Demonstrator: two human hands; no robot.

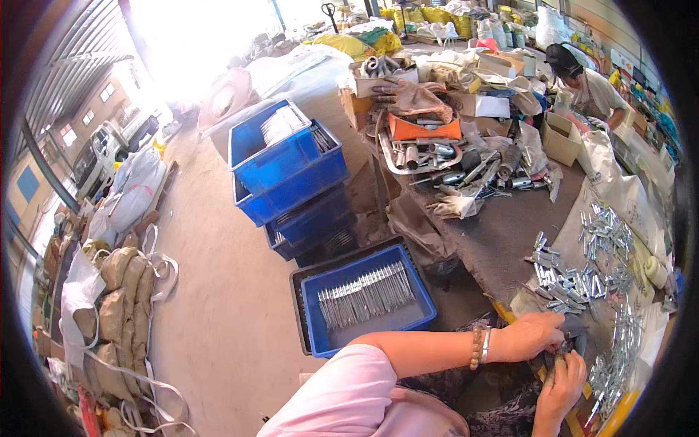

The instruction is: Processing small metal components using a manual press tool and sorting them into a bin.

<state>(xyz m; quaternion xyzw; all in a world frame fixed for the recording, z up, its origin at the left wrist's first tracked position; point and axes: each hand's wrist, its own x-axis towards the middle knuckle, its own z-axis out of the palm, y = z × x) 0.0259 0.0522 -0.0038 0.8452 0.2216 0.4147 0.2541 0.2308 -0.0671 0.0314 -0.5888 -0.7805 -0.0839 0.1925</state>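
At four o'clock, our left hand [530, 337] and right hand [562, 386] pinch narrowly round a part [559, 357], mostly hidden. We seem to be working it by fingertip; the next move likely calls for steadiness. Pins [568, 289] lie at twelve from us.

Small dark piece [559, 353], mostly hidden between left hand [535, 337] and right hand [564, 384], silver rods [619, 357], loosely heaped beside right hand
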